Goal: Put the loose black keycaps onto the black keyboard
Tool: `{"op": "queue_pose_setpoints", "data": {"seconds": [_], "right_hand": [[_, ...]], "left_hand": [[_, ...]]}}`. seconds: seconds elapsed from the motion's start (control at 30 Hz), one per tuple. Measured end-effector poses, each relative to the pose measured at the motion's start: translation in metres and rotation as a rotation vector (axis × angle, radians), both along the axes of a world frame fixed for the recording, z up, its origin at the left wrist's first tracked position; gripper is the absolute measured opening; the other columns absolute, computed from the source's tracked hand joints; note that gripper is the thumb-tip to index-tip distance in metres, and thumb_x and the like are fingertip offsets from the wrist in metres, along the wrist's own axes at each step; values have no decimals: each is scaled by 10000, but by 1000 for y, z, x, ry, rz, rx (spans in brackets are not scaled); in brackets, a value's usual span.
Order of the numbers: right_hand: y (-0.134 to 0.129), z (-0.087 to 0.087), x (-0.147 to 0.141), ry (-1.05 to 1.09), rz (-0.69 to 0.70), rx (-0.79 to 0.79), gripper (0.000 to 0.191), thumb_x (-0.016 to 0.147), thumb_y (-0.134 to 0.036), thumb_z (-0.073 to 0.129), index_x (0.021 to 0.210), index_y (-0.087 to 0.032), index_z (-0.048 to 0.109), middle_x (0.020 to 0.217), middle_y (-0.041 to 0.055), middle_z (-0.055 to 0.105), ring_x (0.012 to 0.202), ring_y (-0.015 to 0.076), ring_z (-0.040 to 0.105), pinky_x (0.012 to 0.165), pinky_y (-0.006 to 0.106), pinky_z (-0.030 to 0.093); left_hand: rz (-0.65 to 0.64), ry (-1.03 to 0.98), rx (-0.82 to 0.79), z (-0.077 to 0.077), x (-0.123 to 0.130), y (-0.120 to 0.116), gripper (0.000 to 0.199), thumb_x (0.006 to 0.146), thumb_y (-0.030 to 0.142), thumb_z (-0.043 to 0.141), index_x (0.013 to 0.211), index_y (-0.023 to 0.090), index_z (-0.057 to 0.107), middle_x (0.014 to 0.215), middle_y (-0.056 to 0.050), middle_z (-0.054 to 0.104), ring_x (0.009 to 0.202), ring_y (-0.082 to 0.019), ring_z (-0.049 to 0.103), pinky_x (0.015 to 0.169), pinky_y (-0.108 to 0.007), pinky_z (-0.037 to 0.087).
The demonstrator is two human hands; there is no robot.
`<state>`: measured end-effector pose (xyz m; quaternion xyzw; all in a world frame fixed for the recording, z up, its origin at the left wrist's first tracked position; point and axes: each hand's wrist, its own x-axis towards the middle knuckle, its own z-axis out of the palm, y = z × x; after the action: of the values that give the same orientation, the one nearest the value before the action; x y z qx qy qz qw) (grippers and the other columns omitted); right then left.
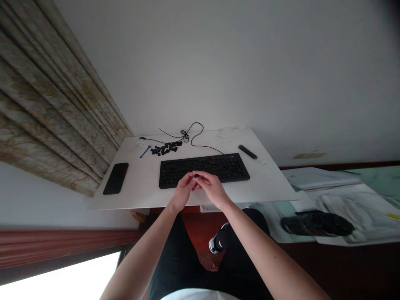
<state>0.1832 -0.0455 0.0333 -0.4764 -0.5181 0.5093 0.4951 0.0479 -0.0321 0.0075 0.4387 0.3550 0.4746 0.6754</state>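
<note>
My left hand (185, 186) and my right hand (211, 186) meet over the front edge of a black keyboard (231, 168). Pinched between the fingertips of both is a small black keycap (196, 176), partly covered by the fingers. Behind the keyboard's left end lies a loose heap of black keycaps (165, 148). A slim blue tool (145, 151) rests left of the heap. The keyboard's black cable (200, 144) runs back and is bundled near the wall.
A black phone (116, 178) lies at the left of the white table (140, 196). At the right is a dark narrow strip-shaped object (248, 151) with a whitish scrap by its end. Patterned curtains (56, 91) hang at the left. A black bag-like object (317, 223) lies lower right.
</note>
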Motion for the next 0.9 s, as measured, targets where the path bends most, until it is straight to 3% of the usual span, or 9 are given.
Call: {"op": "queue_pose_setpoints", "data": {"seconds": [0.2, 0.3, 0.43, 0.57, 0.9], "right_hand": [[-5, -20, 3, 65, -94, -78, 403, 756, -446, 691, 1055, -179, 733, 829, 55, 715, 647, 144, 597, 591, 283, 508], [-4, -26, 14, 54, -177, -104, 407, 697, -447, 744, 989, -164, 736, 764, 44, 699, 618, 140, 585, 575, 282, 497], [-3, -28, 38, 84, -284, -191, 415, 623, -468, 794, 881, -147, 742, 717, 59, 701, 616, 156, 603, 581, 302, 500], [-2, -30, 59, 163, -370, -271, 412, 588, -441, 820, 873, -153, 747, 768, 82, 725, 604, 151, 617, 594, 315, 516], [3, -33, 64, 146, -377, -307, 336, 607, -360, 800, 881, -173, 746, 787, 74, 718, 669, 171, 643, 586, 303, 544]], "left_hand": [[82, 433, 338, -7, -8, 3, 156, 857, 307, 644, 968, 232, 726, 908, -55, 656, 892, -207, 575, 872, -332, 440], [128, 676, 501, -8, -25, 8, 216, 913, 309, 551, 1041, 239, 710, 992, -91, 655, 957, -236, 575, 932, -385, 428], [288, 982, 623, -12, -55, 14, 248, 932, 280, 491, 1052, 222, 700, 1054, -125, 647, 1044, -280, 552, 1012, -466, 362], [370, 1059, 656, -18, -69, 15, 251, 920, 260, 494, 1072, 224, 690, 1105, -137, 630, 1114, -305, 536, 1051, -496, 319], [286, 1032, 645, -20, -63, 15, 243, 912, 293, 513, 1080, 236, 679, 1107, -133, 638, 1136, -318, 529, 1084, -507, 292]]}}
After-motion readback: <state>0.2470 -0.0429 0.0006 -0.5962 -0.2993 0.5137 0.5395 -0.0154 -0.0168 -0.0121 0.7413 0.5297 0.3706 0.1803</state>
